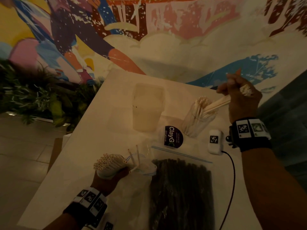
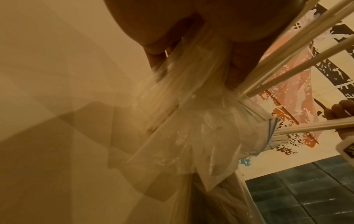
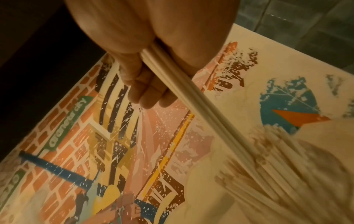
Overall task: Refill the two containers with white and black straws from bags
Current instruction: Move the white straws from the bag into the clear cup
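Observation:
My left hand [image 1: 108, 177] grips a crumpled clear bag [image 1: 142, 165] around a bundle of white straws [image 1: 108, 162], open ends up, at the table's near left. In the left wrist view the bag [image 2: 191, 121] bunches under my fingers [image 2: 159, 50], with loose straws [image 2: 287, 68] sticking out. My right hand [image 1: 239, 97] is raised at the far right and grips a few white straws [image 1: 219, 103]. Their lower ends reach into a clear round container [image 1: 197, 120] full of white straws. The right wrist view shows the held straws [image 3: 201, 113] in my curled fingers [image 3: 149, 97]. A bag of black straws [image 1: 181, 188] lies flat nearby.
A translucent square tub [image 1: 147, 107] stands left of the round container; I see no straws in it. A dark round "ClayGo" label [image 1: 172, 136] and a white tagged device [image 1: 215, 141] with a black cable lie between them. Plants [image 1: 33, 90] sit beyond the white table's [image 1: 83, 163] left edge.

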